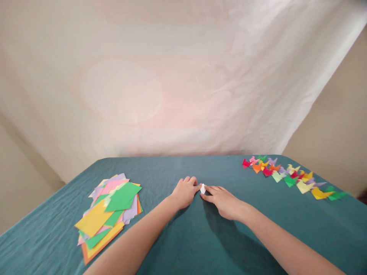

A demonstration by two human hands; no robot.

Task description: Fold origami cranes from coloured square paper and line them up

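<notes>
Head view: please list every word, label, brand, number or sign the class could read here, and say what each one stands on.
None: no readable text anywhere.
Sheets: plain colours, no print visible.
White paper: no mark visible, though it is small and partly covered by fingers.
Paper birds: no lettering visible; any tiny marks would be too small to read.
Tablecloth and backdrop: no writing visible.

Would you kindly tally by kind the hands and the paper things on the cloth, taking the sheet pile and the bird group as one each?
Left hand and right hand: 2
White paper piece: 1
Coloured sheet pile: 1
Paper bird group: 1
Total: 5
</notes>
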